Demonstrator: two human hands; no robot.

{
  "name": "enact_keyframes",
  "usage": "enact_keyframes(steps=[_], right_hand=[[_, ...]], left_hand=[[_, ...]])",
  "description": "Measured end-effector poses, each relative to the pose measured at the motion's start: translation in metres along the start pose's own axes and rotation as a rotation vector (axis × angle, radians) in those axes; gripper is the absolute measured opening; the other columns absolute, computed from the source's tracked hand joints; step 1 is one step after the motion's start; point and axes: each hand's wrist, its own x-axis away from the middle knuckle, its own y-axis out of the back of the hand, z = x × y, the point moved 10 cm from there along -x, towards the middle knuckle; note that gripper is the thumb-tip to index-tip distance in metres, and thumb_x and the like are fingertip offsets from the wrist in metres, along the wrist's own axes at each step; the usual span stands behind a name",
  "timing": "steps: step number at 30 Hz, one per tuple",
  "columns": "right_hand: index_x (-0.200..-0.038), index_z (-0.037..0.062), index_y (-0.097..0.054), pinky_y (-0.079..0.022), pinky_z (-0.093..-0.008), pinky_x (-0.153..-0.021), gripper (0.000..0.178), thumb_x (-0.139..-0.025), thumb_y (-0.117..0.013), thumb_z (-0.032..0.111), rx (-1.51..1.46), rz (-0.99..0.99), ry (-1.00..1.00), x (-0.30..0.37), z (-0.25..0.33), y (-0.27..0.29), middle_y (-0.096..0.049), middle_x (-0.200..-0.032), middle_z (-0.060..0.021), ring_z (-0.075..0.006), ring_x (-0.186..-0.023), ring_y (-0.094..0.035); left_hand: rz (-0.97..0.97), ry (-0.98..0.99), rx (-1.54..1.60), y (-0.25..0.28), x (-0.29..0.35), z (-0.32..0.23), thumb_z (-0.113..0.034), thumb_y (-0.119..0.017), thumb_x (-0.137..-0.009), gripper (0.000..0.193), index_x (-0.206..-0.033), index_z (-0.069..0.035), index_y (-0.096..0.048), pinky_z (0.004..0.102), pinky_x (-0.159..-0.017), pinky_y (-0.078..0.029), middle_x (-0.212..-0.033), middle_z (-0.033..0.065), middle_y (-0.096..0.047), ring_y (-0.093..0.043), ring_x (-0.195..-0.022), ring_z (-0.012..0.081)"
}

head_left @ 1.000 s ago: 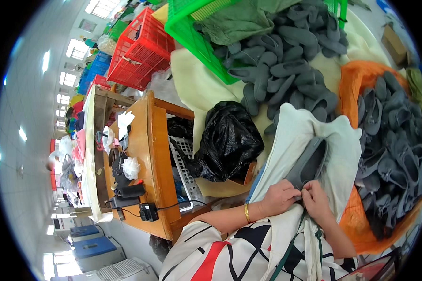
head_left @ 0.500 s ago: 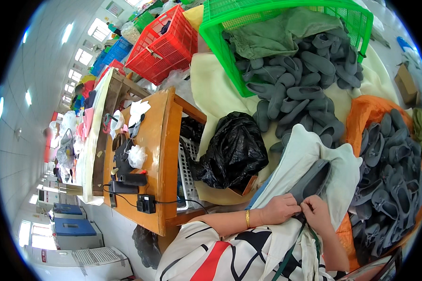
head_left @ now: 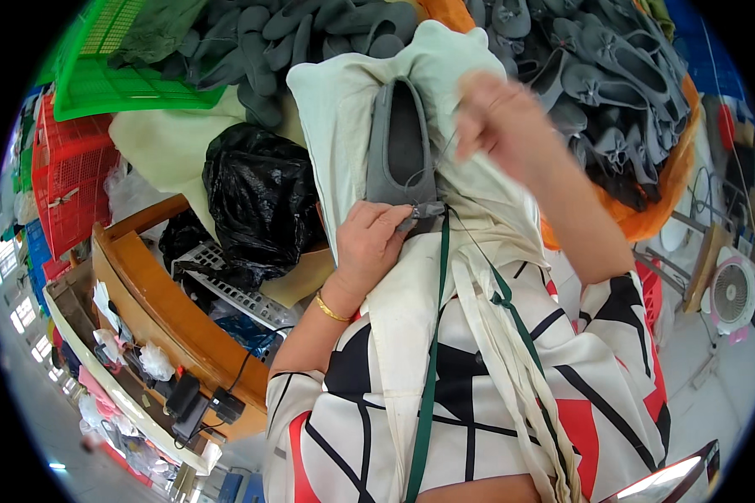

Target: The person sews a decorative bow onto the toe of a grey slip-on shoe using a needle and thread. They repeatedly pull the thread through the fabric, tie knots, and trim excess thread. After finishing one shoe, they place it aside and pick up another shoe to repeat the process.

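Note:
A grey flat shoe (head_left: 377, 155) lies on a pale cloth (head_left: 331, 101) over my lap, its toe end toward me. At that end my left hand (head_left: 369, 243) is closed, with thumb and fingers pinching a small grey bow (head_left: 428, 211) against the shoe. My right hand (head_left: 499, 121) is raised to the right of the shoe and smeared by motion; its fingertips do not show clearly. A thin dark thread (head_left: 436, 159) runs from the toe area up toward it. Dark green apron straps (head_left: 434, 352) hang just below.
An orange sack (head_left: 688, 159) of grey shoes stands to the right. Far left, a green crate (head_left: 101, 75) stands beside more loose shoes (head_left: 260, 59). A black plastic bag (head_left: 256, 201) and a wooden table (head_left: 168, 310) are at my left, a white fan (head_left: 730, 289) at far right.
My view has swung to the right and down. My right hand has lifted away from the toe, up and to the right; my left hand stays there. The grey bow and thread now show.

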Motion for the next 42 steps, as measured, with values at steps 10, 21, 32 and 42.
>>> enact_keyframes(steps=[10, 21, 32, 42], right_hand=[[-0.101, 0.0035, -0.052, -0.049, -0.0481, -0.101, 0.004, -0.1, -0.049, 0.004, 0.494, -0.321, 0.827, 0.046, 0.116, 0.046, -0.051, -0.075, -0.0025, -0.0106, -0.066, -0.051], [-0.08, 0.0089, -0.057, -0.048, -0.0342, -0.07, 0.013, -0.07, -0.065, 0.015, 1.543, 0.327, 0.73, 0.051, -0.053, -0.066, -0.052, -0.078, -0.0052, -0.0222, -0.078, -0.057], [-0.066, 0.0117, -0.053, -0.045, -0.0336, -0.058, 0.015, -0.069, -0.068, 0.014, 1.598, 0.06, 0.836, 0.041, -0.042, -0.067, -0.047, -0.067, -0.0026, -0.0204, -0.065, -0.054], [-0.066, 0.0088, -0.052, -0.042, -0.0369, -0.05, 0.022, -0.079, -0.069, 0.012, 1.419, -0.211, 0.756, 0.009, -0.03, -0.048, -0.049, -0.064, -0.0062, -0.0252, -0.061, -0.054]], left_hand=[[0.076, 0.007, 0.027, 0.003, -0.004, 0.004, 0.007, -0.074, -0.062, 0.037, -0.096, -0.008, -0.072, 0.0345, -0.061, -0.049, -0.084, 0.0064, -0.065, -0.06, -0.074, 0.0263], [0.097, -0.045, -0.008, 0.001, -0.011, 0.004, 0.011, -0.07, -0.059, 0.042, -0.097, -0.007, -0.072, 0.0352, -0.067, -0.049, -0.087, 0.0062, -0.065, -0.059, -0.079, 0.0268], [0.064, -0.018, 0.027, 0.0, -0.006, 0.015, 0.008, -0.07, -0.061, 0.035, -0.093, -0.005, -0.069, 0.0372, -0.068, -0.048, -0.087, 0.0078, -0.064, -0.058, -0.078, 0.0286], [0.232, 0.104, 0.078, -0.008, -0.008, 0.032, 0.001, -0.073, -0.07, 0.024, -0.093, -0.003, -0.068, 0.0392, -0.071, -0.048, -0.085, 0.0106, -0.064, -0.058, -0.08, 0.0308]])
